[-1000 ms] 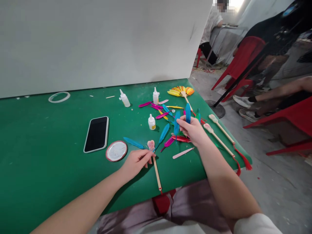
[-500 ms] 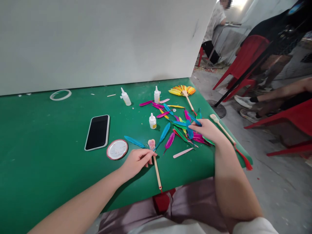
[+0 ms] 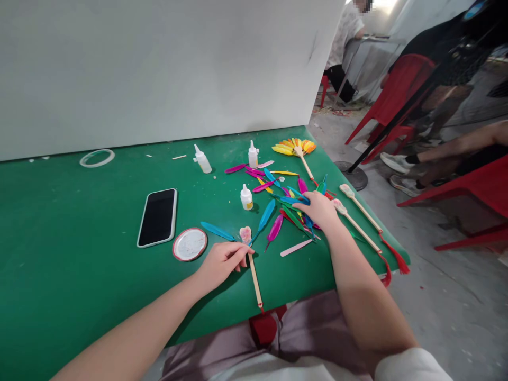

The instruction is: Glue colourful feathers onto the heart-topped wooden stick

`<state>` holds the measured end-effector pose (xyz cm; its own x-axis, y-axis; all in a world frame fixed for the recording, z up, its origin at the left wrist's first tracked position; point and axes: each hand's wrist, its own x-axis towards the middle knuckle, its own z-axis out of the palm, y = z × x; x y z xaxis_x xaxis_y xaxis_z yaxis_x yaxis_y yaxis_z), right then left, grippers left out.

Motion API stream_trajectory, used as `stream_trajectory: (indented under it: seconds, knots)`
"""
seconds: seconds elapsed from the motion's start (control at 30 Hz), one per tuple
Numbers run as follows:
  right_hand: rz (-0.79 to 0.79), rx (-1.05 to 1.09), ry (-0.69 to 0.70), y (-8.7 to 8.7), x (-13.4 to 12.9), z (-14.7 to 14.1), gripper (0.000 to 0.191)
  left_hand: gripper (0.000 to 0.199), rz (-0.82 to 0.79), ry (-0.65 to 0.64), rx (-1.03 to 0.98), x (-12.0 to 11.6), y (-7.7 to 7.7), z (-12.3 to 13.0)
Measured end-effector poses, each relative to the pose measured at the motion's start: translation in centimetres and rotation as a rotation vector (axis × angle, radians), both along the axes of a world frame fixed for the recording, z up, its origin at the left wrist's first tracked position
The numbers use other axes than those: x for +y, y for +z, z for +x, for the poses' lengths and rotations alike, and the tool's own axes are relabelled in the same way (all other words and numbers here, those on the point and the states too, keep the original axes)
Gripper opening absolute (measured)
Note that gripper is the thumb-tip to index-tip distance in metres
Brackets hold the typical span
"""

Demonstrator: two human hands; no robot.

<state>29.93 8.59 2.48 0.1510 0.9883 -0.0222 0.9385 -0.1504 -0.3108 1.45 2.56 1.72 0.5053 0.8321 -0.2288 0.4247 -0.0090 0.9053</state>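
My left hand [image 3: 227, 259] is closed, its fingertips pressing the upper part of a slim wooden fan handle [image 3: 255, 280]. The handle's small heart-shaped head [image 3: 245, 234] is pinkish, and blue feathers, one on the left [image 3: 217, 231] and one on the right [image 3: 265, 218], fan out beside it. Over the pile of coloured feathers, my right hand [image 3: 319, 210] has thumb and forefinger closed around a blue feather [image 3: 300, 200]. Its other fingers are partly hidden. Near it lie a magenta feather [image 3: 274, 227] and a green feather [image 3: 292, 218].
White glue bottles [image 3: 246, 198] stand behind. A phone [image 3: 157, 217], a round lid [image 3: 190, 244] and a tape ring [image 3: 97, 158] lie left. A yellow feather fan [image 3: 294, 147], bare fan handles [image 3: 362, 209] and a pink stick [image 3: 296, 248] lie right. A white panel [image 3: 159, 69] borders the table.
My right hand has moved left over the feather pile, uncovering a second bare fan handle on the right. My left hand stays on its handle. The view has shifted slightly.
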Motion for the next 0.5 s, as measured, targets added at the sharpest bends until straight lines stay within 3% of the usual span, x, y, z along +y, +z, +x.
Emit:
stream_trajectory:
  seconds: [0.13, 0.37, 0.5]
  knots:
    - [0.017, 0.075, -0.013, -0.1, 0.1, 0.6, 0.023, 0.039, 0.005, -0.002, 0.000, 0.0, -0.1, 0.0]
    - [0.214, 0.415, -0.103, 0.1, 0.2, 2.3, 0.026, 0.039, 0.010, 0.000, 0.011, 0.1, -0.3, -0.1]
    - [0.339, 0.507, -0.143, 0.7, 0.0, 2.2, 0.026, 0.039, 0.005, 0.004, 0.014, 0.0, -0.3, -0.1]
